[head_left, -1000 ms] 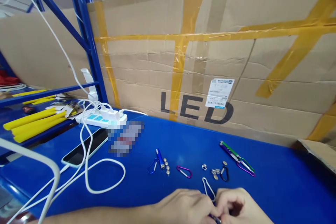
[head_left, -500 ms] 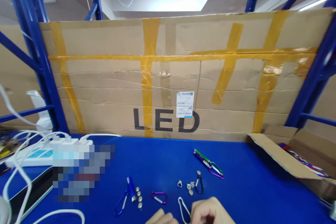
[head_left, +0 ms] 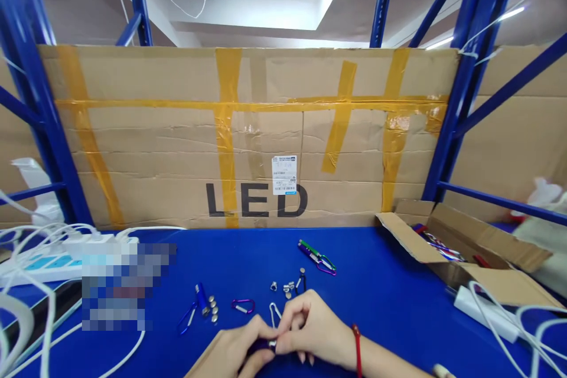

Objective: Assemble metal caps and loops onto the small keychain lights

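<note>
At the bottom centre my left hand [head_left: 241, 345] is closed around a dark purple flashlight tube [head_left: 260, 346], mostly hidden by the fingers. My right hand [head_left: 310, 328] pinches a small shiny metal piece [head_left: 272, 344] at the tube's right end. Just behind the fingers lies a silver carabiner [head_left: 274, 312], partly covered. To the left are a purple carabiner [head_left: 243, 306], a column of button cells [head_left: 214, 309], a blue flashlight tube [head_left: 202, 299] and a blue carabiner [head_left: 188, 318]. Small metal clips [head_left: 288, 287] and a black carabiner [head_left: 301, 282] lie beyond my right hand.
Farther back, green and purple flashlights with carabiners [head_left: 316, 257] lie together. An open cardboard box [head_left: 416, 242] stands at right, a white power strip [head_left: 487, 313] before it. Cables and another power strip [head_left: 48, 263] crowd the left. A large cardboard panel [head_left: 177, 147] closes the back.
The view has shifted right and tilted down, so both hands show more fully. My hands are now together at the purple tube; earlier they were mostly below the frame edge.
</note>
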`<state>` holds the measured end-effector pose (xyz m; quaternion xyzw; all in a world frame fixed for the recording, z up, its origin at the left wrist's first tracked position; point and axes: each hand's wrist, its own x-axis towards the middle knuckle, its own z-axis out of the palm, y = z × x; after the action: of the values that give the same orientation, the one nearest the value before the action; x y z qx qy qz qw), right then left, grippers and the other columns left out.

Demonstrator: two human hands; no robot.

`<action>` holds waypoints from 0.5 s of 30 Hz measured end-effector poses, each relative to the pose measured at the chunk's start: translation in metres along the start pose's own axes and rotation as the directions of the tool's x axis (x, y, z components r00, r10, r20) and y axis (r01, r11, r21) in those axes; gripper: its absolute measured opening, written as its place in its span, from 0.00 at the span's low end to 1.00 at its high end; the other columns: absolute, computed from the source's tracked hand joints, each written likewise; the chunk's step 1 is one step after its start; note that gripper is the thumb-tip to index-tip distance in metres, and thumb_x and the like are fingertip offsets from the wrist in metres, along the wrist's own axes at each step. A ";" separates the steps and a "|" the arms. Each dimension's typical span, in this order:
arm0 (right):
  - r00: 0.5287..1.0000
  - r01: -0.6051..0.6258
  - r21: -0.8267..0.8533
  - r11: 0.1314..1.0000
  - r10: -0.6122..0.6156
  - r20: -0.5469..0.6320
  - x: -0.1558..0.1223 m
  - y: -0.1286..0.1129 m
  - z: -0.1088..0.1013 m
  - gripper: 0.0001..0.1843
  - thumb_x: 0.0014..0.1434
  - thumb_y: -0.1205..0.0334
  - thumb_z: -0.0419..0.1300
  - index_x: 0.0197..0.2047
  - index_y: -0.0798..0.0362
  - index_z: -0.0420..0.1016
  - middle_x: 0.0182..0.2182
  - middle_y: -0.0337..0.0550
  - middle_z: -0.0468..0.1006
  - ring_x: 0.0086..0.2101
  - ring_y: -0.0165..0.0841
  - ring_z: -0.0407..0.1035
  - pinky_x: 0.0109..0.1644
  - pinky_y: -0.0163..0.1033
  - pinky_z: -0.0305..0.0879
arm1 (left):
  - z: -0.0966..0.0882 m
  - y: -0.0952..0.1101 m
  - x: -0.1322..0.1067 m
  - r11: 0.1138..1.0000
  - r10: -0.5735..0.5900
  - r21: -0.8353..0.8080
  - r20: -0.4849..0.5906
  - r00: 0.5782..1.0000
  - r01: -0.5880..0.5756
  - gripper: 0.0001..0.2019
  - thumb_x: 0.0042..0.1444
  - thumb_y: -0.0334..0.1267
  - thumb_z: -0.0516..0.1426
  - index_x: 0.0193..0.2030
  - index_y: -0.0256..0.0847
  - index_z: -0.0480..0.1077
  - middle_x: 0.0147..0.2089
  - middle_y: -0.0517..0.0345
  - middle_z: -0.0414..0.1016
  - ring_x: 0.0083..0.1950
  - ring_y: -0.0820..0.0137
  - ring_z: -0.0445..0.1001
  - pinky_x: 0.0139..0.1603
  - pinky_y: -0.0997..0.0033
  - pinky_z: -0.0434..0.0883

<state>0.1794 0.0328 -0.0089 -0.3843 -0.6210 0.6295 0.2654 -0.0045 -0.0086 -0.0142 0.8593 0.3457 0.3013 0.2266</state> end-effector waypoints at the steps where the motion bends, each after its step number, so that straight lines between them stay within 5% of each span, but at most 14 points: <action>1: 1.000 0.014 -0.010 1.000 -0.014 0.002 0.000 0.000 0.000 0.21 0.28 0.53 0.70 0.20 0.60 0.70 0.10 0.32 0.66 0.10 0.20 0.57 0.11 0.24 0.52 | -0.002 0.004 0.000 1.000 -0.004 0.008 -0.001 1.000 0.004 0.09 0.60 0.35 0.47 0.45 0.44 0.63 0.40 0.60 0.74 0.40 0.74 0.73 0.40 0.82 0.66; 8: 0.994 0.100 -0.065 0.993 -0.102 -0.026 -0.006 -0.006 0.002 0.22 0.35 0.47 0.67 0.20 0.59 0.67 0.08 0.30 0.63 0.10 0.19 0.54 0.12 0.24 0.49 | -0.008 0.026 0.002 0.986 -0.022 0.162 -0.047 0.999 0.029 0.08 0.60 0.34 0.47 0.45 0.39 0.62 0.43 0.56 0.72 0.44 0.72 0.71 0.45 0.76 0.66; 15: 0.989 0.132 -0.095 0.987 -0.138 -0.048 -0.003 -0.004 0.007 0.22 0.37 0.48 0.66 0.21 0.58 0.65 0.08 0.29 0.61 0.10 0.17 0.50 0.13 0.23 0.48 | -0.015 0.023 0.004 0.936 0.082 0.347 -0.051 0.995 -0.060 0.08 0.61 0.33 0.47 0.42 0.37 0.65 0.40 0.55 0.73 0.41 0.70 0.69 0.45 0.72 0.66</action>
<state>0.1748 0.0270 -0.0047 -0.3702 -0.6664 0.5701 0.3063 -0.0014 -0.0182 0.0118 0.8875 0.3690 0.2715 0.0503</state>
